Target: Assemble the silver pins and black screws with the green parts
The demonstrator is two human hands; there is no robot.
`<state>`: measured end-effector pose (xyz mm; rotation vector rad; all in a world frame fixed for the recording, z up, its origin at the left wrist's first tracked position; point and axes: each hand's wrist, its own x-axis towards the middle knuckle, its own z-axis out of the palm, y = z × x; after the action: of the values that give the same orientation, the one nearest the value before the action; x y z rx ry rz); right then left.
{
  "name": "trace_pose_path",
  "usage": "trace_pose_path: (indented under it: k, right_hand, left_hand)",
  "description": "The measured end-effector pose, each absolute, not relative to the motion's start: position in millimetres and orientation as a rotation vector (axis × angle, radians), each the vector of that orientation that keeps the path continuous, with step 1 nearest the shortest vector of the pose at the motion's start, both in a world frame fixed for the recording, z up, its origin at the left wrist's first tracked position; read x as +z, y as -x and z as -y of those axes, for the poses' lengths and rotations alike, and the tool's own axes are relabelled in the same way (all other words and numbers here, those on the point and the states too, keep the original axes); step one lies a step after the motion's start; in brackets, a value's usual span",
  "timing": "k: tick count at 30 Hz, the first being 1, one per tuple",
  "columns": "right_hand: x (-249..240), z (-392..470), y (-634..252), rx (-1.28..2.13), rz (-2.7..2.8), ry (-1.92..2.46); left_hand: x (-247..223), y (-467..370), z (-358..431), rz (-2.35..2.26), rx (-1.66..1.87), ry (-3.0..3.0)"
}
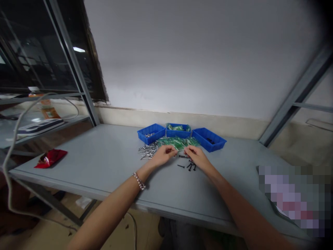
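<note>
Both hands are near each other over the grey table, in front of small green-printed plastic bags (177, 141). My left hand (166, 153) pinches the left side of a clear bag edge, with silver screws (147, 151) just to its left. My right hand (193, 153) has its fingers closed on the right side of the same edge. Black screws (191, 166) lie loose below the right hand. Behind are three blue bins: the left one (148, 139) holds small silver parts, the middle one (179, 132) green bags, the right one (214, 146) dark parts.
The grey table (104, 166) carries a red packet (52, 158) at left. A pixelated item (293, 201) lies at right. On the left shelf are a bottle (49, 109) and a white-and-dark device (41, 126). Metal posts flank the table; a pale cable hangs at left.
</note>
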<state>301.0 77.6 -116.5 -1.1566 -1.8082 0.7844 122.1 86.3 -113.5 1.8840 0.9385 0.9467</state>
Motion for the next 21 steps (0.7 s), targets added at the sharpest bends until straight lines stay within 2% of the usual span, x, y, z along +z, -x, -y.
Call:
trace_pose_path:
  k: [6, 13, 18, 21]
  right_hand:
    - [-113.9, -72.4, -298.4, 0.826, 1.918, 1.138]
    - [-112.7, -75.4, -300.0, 0.766, 1.841, 1.145]
    - [-113.2, -72.5, -299.1, 0.764, 1.961, 1.105]
    - [-115.4, -72.3, -298.6, 0.769, 2.006, 1.1]
  left_hand:
    - [-111.7, -117.4, -88.9, -1.007, 1.041, -1.933]
    - [-112.7, -118.7, -83.9, -0.958, 0.83, -2.095]
    - [-111.8, -115.3, -88.6, -1.012, 1.031, -2.05]
    - [-112.2, -114.1, -89.7, -1.034, 1.038, -2.056]
